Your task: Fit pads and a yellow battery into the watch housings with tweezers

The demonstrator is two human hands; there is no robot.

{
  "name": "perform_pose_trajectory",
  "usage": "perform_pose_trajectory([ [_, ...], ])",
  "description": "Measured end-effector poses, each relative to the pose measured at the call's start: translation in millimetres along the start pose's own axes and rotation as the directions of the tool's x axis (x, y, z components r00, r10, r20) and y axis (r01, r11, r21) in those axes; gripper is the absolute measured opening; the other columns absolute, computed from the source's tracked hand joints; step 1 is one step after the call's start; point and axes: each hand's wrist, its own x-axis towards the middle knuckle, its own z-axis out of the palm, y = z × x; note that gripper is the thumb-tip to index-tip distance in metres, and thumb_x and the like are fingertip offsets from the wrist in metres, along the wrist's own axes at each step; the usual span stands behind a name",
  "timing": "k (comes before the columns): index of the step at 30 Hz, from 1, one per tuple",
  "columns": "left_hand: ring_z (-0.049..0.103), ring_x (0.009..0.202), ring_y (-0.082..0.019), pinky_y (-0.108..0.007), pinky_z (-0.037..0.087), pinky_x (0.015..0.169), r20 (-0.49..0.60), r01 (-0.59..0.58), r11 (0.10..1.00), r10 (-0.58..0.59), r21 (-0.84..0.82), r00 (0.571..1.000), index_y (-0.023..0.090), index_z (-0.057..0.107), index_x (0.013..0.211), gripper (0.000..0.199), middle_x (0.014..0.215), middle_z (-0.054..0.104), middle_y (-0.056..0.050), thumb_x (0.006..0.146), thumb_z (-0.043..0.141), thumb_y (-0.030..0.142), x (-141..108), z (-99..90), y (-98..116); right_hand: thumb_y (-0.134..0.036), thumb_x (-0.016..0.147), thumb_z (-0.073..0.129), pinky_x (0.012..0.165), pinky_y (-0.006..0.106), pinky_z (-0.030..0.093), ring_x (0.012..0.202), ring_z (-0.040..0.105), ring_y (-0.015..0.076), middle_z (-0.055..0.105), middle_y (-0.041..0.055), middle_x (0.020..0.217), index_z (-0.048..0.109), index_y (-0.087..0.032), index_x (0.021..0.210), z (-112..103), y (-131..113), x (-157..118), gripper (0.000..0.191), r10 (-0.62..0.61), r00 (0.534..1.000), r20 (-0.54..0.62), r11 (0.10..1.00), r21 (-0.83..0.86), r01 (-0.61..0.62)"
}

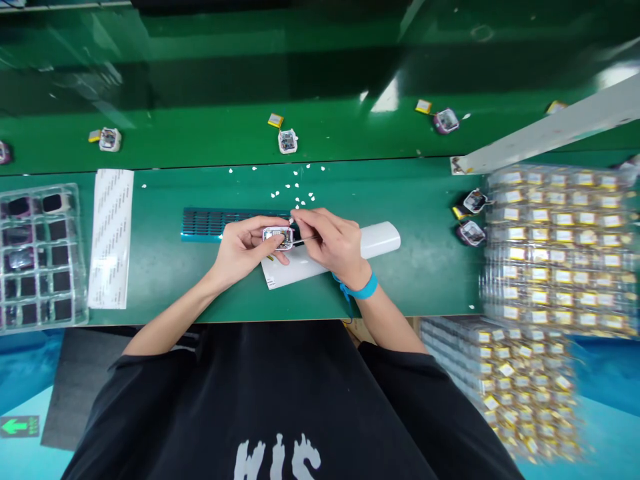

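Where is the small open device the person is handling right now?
In the head view, the small open device is just left of centre, in the left hand, with the right hand close on its right and the slotted strip beyond.

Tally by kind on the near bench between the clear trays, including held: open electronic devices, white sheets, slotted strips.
Small rounded open devices, one in the left hand, two at right: 3
White sheets, one flat, one curled: 2
Teal strip with dark slots: 1
Total: 6
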Motion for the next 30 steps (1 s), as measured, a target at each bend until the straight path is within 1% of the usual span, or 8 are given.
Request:
perform_pose_trajectory([
  [3,0.079,0.057,-0.018,-0.028,0.070,0.060,-0.016,-0.013,1.000,0.013,-0.007,1.000,0.019,0.082,0.106,0.039,0.089,0.083,-0.005,0.084,0.089,0.051,0.8,1.5,0.3,-0.022,0.106,0.064,0.066,0.025,0.064,0.075,0.078,0.0132,0.085,0.0008,0.096,0.076,-0.023,0.116,-0.2,-3.1,3.4,0.016,-0.014,0.999,-0.043,0.996,0.084,0.018],
  [8,0.079,0.058,-0.019,-0.028,0.069,0.058,-0.017,-0.005,0.999,0.006,0.034,1.000,0.018,0.082,0.104,0.036,0.085,0.082,-0.004,0.085,0.088,0.048,1.1,2.1,0.1,-0.016,0.102,0.068,0.065,0.024,0.063,0.072,0.077,0.0122,0.085,0.0009,0.091,0.078,-0.021,0.112,-1.8,-0.5,5.4,0.015,-0.021,0.999,-0.046,0.979,0.204,0.029],
  [12,0.078,0.058,-0.016,-0.028,0.069,0.061,-0.029,-0.052,0.997,0.054,0.053,0.998,0.019,0.082,0.105,0.031,0.089,0.082,-0.005,0.088,0.087,0.044,0.3,2.8,-2.9,-0.020,0.104,0.067,0.066,0.025,0.063,0.075,0.078,0.0124,0.086,0.0011,0.098,0.079,-0.023,0.114,-5.9,2.2,4.8,0.016,0.002,1.000,0.021,0.964,0.265,-0.007],
  [15,0.076,0.057,-0.014,-0.025,0.067,0.060,-0.037,-0.113,0.991,0.116,0.067,0.993,0.019,0.081,0.103,0.026,0.091,0.082,-0.005,0.090,0.084,0.042,0.6,4.1,-5.6,-0.024,0.105,0.065,0.066,0.024,0.063,0.073,0.077,0.0120,0.086,0.0004,0.097,0.080,-0.024,0.114,-7.3,1.4,3.3,0.018,0.010,0.998,0.064,0.979,0.201,-0.023],
  [19,0.075,0.055,-0.013,-0.021,0.063,0.055,-0.065,-0.121,0.988,0.128,0.093,0.990,0.017,0.080,0.101,0.026,0.081,0.081,-0.002,0.089,0.086,0.039,2.4,5.4,-7.3,-0.020,0.106,0.062,0.070,0.022,0.065,0.075,0.079,0.0113,0.086,0.0010,0.097,0.079,-0.022,0.117,-3.0,-0.3,-0.5,0.021,-0.054,0.998,0.026,0.995,0.090,0.052],
  [23,0.075,0.054,-0.012,-0.021,0.063,0.055,-0.062,-0.129,0.988,0.134,0.082,0.989,0.016,0.079,0.100,0.026,0.083,0.082,-0.003,0.089,0.086,0.038,3.3,5.0,-8.0,-0.017,0.105,0.061,0.075,0.022,0.067,0.078,0.081,0.0121,0.087,0.0012,0.100,0.078,-0.022,0.120,1.4,0.9,-4.0,0.024,-0.094,0.995,0.011,0.995,0.037,0.094],
  [26,0.074,0.053,-0.013,-0.022,0.062,0.053,-0.067,-0.114,0.988,0.121,0.105,0.990,0.017,0.078,0.104,0.027,0.077,0.078,-0.001,0.092,0.083,0.040,3.1,4.0,-9.0,-0.014,0.104,0.057,0.080,0.025,0.068,0.085,0.082,0.0141,0.086,0.0018,0.105,0.077,-0.024,0.125,-0.7,4.7,-3.9,0.030,0.011,1.000,0.023,1.000,0.013,-0.011],
  [30,0.076,0.055,-0.015,-0.024,0.064,0.054,-0.095,-0.080,0.991,0.090,0.104,0.991,0.016,0.078,0.106,0.026,0.082,0.079,-0.003,0.093,0.082,0.038,2.8,3.1,-9.5,-0.010,0.105,0.047,0.090,0.033,0.070,0.116,0.080,0.0208,0.077,0.0057,0.139,0.068,-0.027,0.141,-6.0,9.8,-2.0,0.045,0.187,0.982,0.003,0.979,-0.081,-0.186],
])
